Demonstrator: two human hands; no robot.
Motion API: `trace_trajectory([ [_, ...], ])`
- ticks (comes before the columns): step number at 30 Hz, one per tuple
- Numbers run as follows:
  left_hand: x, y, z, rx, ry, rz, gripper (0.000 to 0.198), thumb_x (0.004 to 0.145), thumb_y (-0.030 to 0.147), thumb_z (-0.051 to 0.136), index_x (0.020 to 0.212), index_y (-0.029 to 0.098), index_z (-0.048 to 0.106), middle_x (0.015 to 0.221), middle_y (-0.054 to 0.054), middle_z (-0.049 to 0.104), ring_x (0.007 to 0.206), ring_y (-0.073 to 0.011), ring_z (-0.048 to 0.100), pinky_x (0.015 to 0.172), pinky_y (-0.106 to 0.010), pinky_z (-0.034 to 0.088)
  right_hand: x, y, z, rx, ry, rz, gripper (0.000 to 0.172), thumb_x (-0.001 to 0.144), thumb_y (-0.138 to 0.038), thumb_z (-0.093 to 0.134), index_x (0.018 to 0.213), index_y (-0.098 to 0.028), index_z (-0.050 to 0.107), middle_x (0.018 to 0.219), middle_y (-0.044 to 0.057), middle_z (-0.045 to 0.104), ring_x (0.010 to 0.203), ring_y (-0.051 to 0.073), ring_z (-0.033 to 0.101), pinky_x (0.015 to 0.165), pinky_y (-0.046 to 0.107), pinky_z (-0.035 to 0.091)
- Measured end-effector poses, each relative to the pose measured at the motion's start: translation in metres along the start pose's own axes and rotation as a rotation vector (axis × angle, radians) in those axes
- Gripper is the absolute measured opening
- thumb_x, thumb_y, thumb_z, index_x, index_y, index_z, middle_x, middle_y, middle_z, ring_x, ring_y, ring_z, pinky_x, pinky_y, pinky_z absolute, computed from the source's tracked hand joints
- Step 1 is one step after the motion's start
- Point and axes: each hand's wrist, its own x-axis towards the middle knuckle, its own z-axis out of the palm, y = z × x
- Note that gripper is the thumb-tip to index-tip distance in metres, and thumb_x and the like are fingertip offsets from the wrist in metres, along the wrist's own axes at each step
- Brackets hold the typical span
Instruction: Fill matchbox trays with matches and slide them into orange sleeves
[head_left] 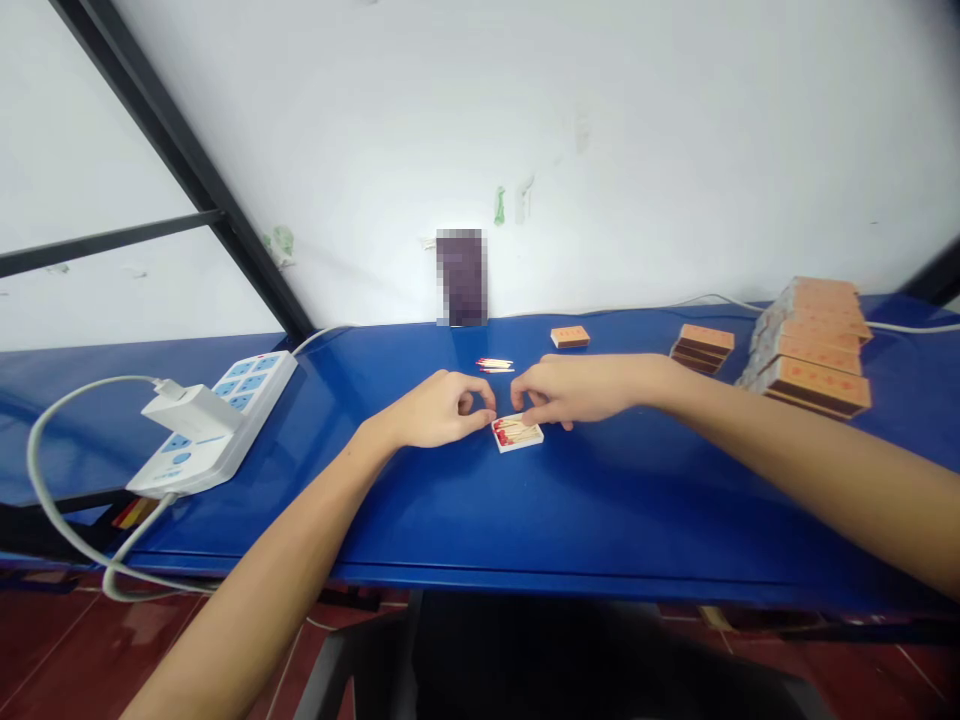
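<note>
A small white matchbox tray (519, 446) lies on the blue tabletop with red-tipped matches (513, 431) inside. My left hand (435, 410) is at the tray's left corner, thumb tip at or very near the rim. Its fingers are bent, with a gap between thumb and forefinger. Over the tray's far right side is my right hand (581, 388), thumb above the matches and forefinger bent down apart from it. I see nothing held in either hand. Just beyond the hands is a small group of loose matches (495, 366).
An orange matchbox (570, 337) lies near the wall. Several matchboxes (703, 345) sit at right, beside a larger stack (817, 370). A white power strip (232, 430) with a plugged-in charger (191, 411) and cables is at left. A blurred-out dark rectangle (463, 280) stands against the wall.
</note>
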Motion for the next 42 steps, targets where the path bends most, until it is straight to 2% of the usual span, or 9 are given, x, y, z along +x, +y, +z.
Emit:
trace_trajectory([
  [4,0.000,0.000,-0.001,-0.019,-0.059,0.013,0.023,0.088,0.039,0.061,0.095,0.019,0.069,0.060,0.004,0.055,0.053,-0.0100,0.048,0.055,-0.024,0.035,0.001,0.000,0.000,-0.005,-0.003,-0.006,0.026,0.090,-0.039,0.050,0.091,-0.018,0.064,0.076,0.003,0.069,0.060,0.015,0.064,0.057,0.026,0.041],
  [7,-0.001,0.000,-0.002,-0.042,-0.084,0.011,0.030,0.088,0.046,0.061,0.098,0.020,0.069,0.062,0.004,0.057,0.054,-0.0105,0.048,0.055,-0.024,0.036,0.002,0.000,0.001,-0.001,-0.014,-0.007,0.024,0.090,-0.036,0.049,0.084,-0.017,0.063,0.071,0.002,0.068,0.059,0.015,0.064,0.057,0.026,0.042],
  [12,-0.001,0.000,-0.003,-0.081,-0.102,-0.001,0.037,0.088,0.053,0.060,0.100,0.020,0.069,0.064,0.003,0.056,0.056,-0.0110,0.047,0.054,-0.024,0.036,0.001,0.001,0.000,0.013,-0.012,-0.022,0.028,0.091,-0.040,0.048,0.085,-0.017,0.064,0.073,0.003,0.070,0.060,0.015,0.065,0.058,0.026,0.044],
  [18,0.001,-0.002,0.000,-0.068,-0.080,0.012,0.035,0.087,0.052,0.062,0.095,0.018,0.070,0.063,0.003,0.056,0.055,-0.0106,0.046,0.055,-0.024,0.035,-0.001,-0.008,0.000,0.088,-0.014,-0.047,0.029,0.089,-0.043,0.053,0.093,-0.017,0.065,0.072,0.004,0.071,0.065,0.017,0.067,0.061,0.025,0.045],
  [23,0.001,-0.002,0.002,-0.058,-0.062,0.016,0.036,0.086,0.054,0.063,0.094,0.019,0.069,0.062,0.004,0.054,0.055,-0.0101,0.046,0.055,-0.024,0.035,0.001,-0.012,0.002,0.070,0.011,-0.077,0.027,0.089,-0.042,0.053,0.090,-0.017,0.064,0.069,0.003,0.071,0.064,0.016,0.067,0.062,0.025,0.045],
  [26,0.001,0.000,0.000,-0.074,-0.076,0.006,0.038,0.087,0.055,0.061,0.094,0.018,0.068,0.063,0.003,0.056,0.056,-0.0105,0.046,0.055,-0.024,0.034,0.000,-0.013,0.002,0.060,0.009,-0.065,0.031,0.090,-0.045,0.051,0.091,-0.017,0.064,0.070,0.003,0.071,0.064,0.016,0.066,0.062,0.025,0.044],
  [31,-0.001,0.001,-0.004,-0.094,-0.118,0.032,0.038,0.082,0.051,0.067,0.097,0.016,0.068,0.065,0.003,0.055,0.056,-0.0098,0.046,0.056,-0.024,0.036,-0.003,-0.015,0.000,0.062,-0.024,-0.042,0.040,0.091,-0.053,0.050,0.094,-0.016,0.065,0.075,0.005,0.072,0.066,0.016,0.065,0.062,0.026,0.043],
  [42,0.001,-0.003,0.000,-0.119,-0.101,0.027,0.038,0.081,0.052,0.068,0.095,0.017,0.068,0.063,0.004,0.052,0.055,-0.0097,0.044,0.055,-0.024,0.035,-0.002,-0.018,0.003,-0.046,-0.005,-0.062,0.031,0.089,-0.048,0.055,0.094,-0.018,0.064,0.083,0.005,0.070,0.070,0.016,0.059,0.061,0.027,0.036],
])
